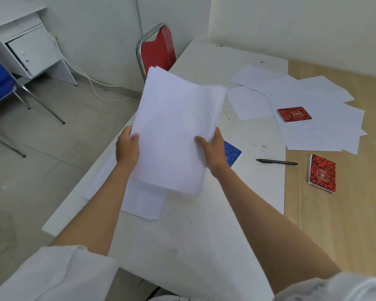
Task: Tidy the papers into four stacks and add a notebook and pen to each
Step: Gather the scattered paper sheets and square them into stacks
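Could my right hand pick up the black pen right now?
Probably not yet. The right hand and left hand both grip the paper bundle. The black pen lies uncovered on the table, so the way is free once it lets go.

We see 2 bare forearms, bare left hand [127,148] & right hand [212,149]; loose white fabric sleeves [59,276] pushed up approx. to elbows.

Matt white paper sheets [178,127] are seen; the table [339,224] shows pale wood grain, the chair [159,51] shiny metal tubing.
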